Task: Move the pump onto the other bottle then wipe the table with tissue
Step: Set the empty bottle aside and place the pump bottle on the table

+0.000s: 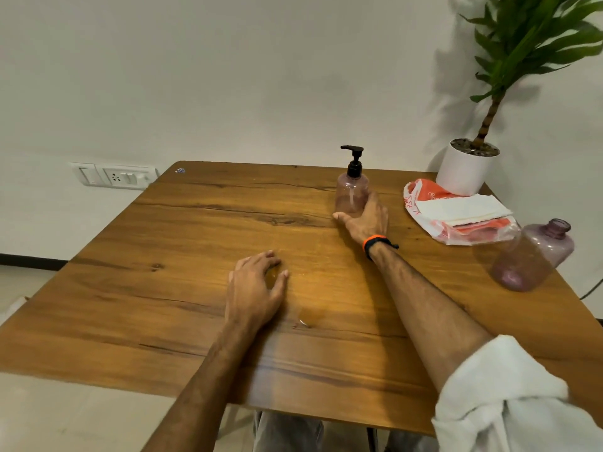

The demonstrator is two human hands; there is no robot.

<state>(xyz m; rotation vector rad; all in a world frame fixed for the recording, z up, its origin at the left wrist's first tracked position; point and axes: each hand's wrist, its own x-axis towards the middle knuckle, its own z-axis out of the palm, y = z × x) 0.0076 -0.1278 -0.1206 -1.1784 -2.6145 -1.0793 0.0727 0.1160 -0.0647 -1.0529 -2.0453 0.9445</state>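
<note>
A small translucent pink bottle (350,194) stands upright at the far middle of the wooden table (163,243), with the black pump (354,161) screwed on top. My right hand (365,220) wraps around the bottle's lower part. A second, larger pink bottle (532,256) without a cap stands at the right edge. A pack of white tissues (456,210) in a torn orange-and-white wrapper lies between them. My left hand (257,288) rests on the table, fingers loosely curled, holding nothing. A small wet patch (306,318) glistens beside it.
A potted plant in a white pot (465,171) stands at the far right corner behind the tissues. A wall socket panel (114,176) is on the wall at left. The wall runs close behind the table's far edge.
</note>
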